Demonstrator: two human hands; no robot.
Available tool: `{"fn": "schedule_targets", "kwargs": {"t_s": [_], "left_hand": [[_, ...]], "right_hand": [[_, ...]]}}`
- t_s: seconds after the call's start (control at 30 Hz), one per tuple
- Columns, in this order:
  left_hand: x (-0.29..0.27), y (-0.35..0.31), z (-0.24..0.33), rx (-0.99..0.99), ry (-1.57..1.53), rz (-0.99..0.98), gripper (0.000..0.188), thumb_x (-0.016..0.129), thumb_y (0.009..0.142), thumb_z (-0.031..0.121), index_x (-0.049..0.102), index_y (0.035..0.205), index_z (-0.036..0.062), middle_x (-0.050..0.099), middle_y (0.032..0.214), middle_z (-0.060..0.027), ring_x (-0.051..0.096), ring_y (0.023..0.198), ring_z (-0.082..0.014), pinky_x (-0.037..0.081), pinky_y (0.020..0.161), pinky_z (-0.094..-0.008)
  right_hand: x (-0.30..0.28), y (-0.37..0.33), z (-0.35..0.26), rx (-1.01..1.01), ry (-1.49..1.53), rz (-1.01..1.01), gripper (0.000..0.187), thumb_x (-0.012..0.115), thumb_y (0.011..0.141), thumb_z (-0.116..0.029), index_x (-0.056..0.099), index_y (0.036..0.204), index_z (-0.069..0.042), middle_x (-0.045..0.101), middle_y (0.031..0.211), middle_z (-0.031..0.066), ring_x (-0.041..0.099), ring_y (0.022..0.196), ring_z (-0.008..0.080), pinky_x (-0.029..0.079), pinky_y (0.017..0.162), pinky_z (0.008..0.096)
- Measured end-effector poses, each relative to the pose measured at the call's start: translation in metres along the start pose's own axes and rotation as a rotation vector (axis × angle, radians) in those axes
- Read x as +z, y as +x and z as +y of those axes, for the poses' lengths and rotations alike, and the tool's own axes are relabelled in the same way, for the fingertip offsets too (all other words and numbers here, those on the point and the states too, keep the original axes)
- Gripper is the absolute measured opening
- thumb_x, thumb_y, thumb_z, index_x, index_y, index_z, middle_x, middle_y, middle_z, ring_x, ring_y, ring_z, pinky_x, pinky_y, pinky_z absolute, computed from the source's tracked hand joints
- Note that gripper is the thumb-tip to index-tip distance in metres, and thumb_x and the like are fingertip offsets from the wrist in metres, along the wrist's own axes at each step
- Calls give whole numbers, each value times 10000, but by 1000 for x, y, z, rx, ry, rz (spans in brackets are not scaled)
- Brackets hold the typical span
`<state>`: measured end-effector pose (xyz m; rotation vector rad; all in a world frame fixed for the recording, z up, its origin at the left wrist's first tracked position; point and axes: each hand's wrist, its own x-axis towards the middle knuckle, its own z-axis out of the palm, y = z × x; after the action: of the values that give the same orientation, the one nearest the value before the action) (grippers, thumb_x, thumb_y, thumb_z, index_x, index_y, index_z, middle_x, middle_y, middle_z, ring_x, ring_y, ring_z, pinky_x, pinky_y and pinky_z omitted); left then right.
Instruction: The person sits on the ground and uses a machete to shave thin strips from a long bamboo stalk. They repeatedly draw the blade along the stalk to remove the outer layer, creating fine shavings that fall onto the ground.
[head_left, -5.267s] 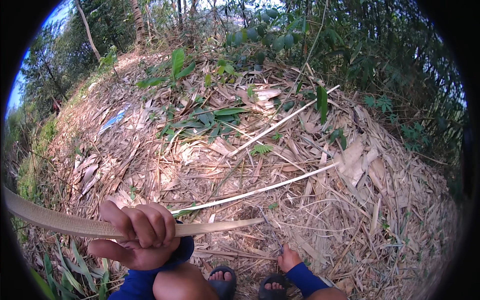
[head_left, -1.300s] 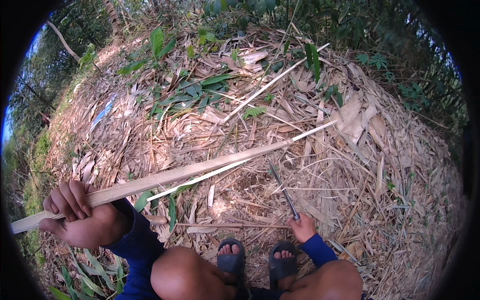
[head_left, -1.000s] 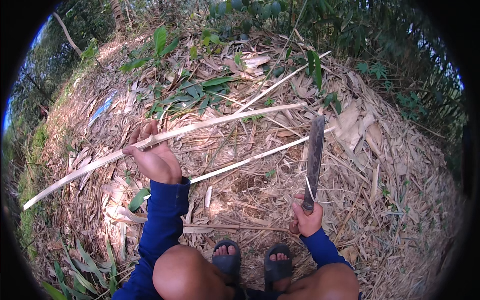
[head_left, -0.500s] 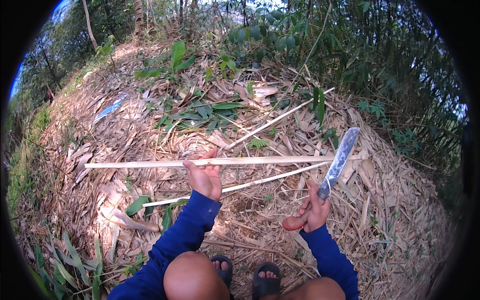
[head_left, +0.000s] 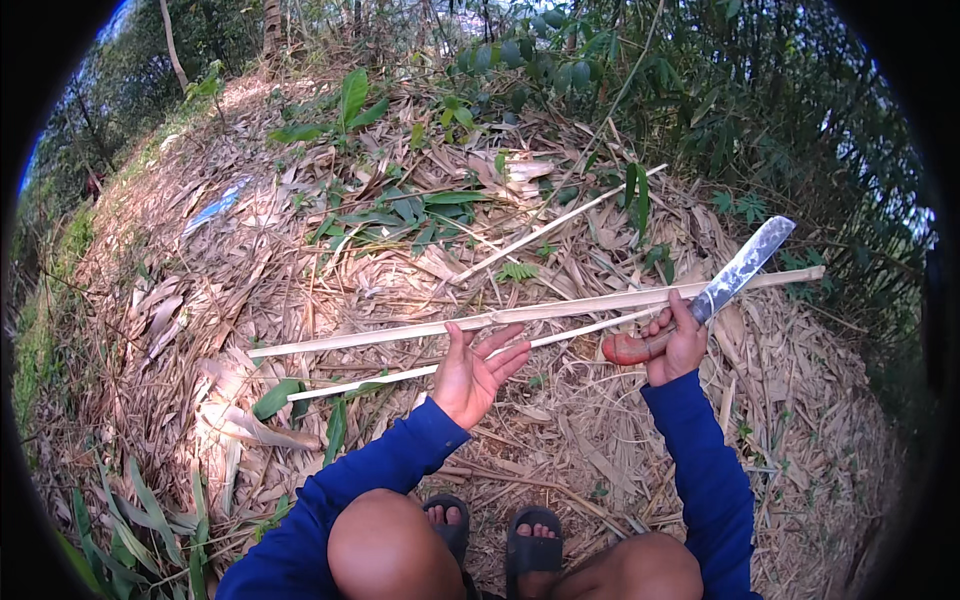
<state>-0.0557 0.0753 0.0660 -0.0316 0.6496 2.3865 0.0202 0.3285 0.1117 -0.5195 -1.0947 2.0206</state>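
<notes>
Long pale strip (head_left: 575,307) nearly crosswise, right end higher, left fingers (head_left: 511,358) spread wide, right fingers (head_left: 684,315) around machete (head_left: 745,266) angled up-right

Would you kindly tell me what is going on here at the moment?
A person's right hand grips a large knife by its reddish handle; the knife points away and to the right, crossing in front of a long pale strip in this view. The left hand is open, palm showing, by that strip; whether the two touch is hard to tell. A thinner pale strip lies on dry leaves on the near side.
</notes>
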Motion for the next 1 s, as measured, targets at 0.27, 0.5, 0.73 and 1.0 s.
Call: {"fn": "schedule_targets", "kwargs": {"t_s": [0.27, 0.5, 0.73, 1.0], "left_hand": [[26, -37, 54, 767, 1772, -386, 420, 652, 877, 287, 548, 1140, -23, 635, 1000, -129, 612, 937, -231, 474, 832, -331], [-21, 37, 38, -142, 1460, -414, 456, 571, 950, 249, 452, 1305, -12, 646, 765, -98, 655, 707, -168, 527, 660, -302], [41, 82, 69, 72, 1494, -340, 161, 553, 951, 141, 507, 1009, -2, 636, 756, -80, 643, 641, -120, 528, 482, -272], [18, 29, 8, -69, 1488, -438, 386, 459, 994, 216, 456, 1340, 45, 601, 655, -51, 553, 610, -116, 443, 629, -301]], "right_hand": [[-4, 12, -38, 47, -117, -76, 227, 675, 861, -136, 449, 888, -136, 484, 634, -4, 496, 520, 125, 441, 503, 291], [-1, 40, -55, 95, -128, -197, 214, 673, 863, -136, 470, 893, -75, 500, 635, 24, 507, 496, 140, 451, 464, 299], [-18, 23, -53, -246, -925, -318, 341, 616, 903, -356, 548, 880, -22, 493, 555, 15, 479, 479, 123, 393, 463, 277], [-32, -87, -2, -4, -1071, -633, 298, 693, 853, -298, 655, 923, -11, 532, 547, 26, 476, 512, 81, 380, 487, 279]]}}
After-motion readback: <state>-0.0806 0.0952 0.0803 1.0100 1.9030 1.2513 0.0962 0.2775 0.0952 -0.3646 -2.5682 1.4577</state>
